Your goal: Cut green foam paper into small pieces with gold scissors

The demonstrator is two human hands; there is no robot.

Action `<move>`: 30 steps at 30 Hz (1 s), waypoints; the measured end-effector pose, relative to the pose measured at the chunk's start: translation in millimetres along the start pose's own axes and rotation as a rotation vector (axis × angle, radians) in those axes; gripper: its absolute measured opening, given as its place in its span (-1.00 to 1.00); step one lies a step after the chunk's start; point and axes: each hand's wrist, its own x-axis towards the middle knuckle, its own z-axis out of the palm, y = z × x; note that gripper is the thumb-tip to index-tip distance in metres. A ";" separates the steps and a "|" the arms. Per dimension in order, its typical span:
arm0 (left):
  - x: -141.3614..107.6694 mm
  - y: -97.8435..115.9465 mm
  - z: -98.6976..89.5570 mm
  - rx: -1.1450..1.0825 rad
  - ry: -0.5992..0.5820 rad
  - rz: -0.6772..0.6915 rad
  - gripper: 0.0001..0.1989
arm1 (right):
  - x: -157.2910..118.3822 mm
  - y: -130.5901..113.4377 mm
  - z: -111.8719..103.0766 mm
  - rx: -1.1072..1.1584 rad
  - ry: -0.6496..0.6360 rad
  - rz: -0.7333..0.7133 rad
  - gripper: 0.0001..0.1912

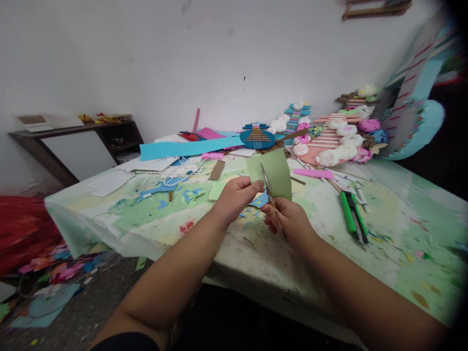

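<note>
My left hand (239, 195) pinches the left edge of a sheet of green paper (280, 170) between thumb and fingers, above the table. A pair of scissors (266, 180) is in my right hand (287, 217), its fingers closed round the handles. The blades point up and away from me and lie across the green paper. How far apart the blades are is hard to make out. Beneath my hands, blue and green paper scraps (260, 200) lie on the table.
A green utility knife (353, 217) lies to the right, near white markers (361, 195) and a pink strip (312, 173). Paper crafts (329, 141) with crumpled paper flowers stand along the wall. A long blue strip (190, 147) and white cord (175, 176) lie left on the stained tablecloth (164, 219).
</note>
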 end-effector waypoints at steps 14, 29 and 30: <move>-0.5 -0.9 0.2 -0.065 -0.008 0.003 -0.74 | -1.4 -3.4 -0.3 0.005 0.026 -0.001 -0.70; 0.6 -3.4 2.1 -0.101 0.022 0.001 -0.75 | 0.0 -5.7 -2.4 -0.076 0.023 -0.016 -0.66; 0.6 -3.5 2.0 -0.100 0.034 0.005 -0.76 | 0.8 -5.1 -3.0 -0.118 0.037 -0.034 -0.65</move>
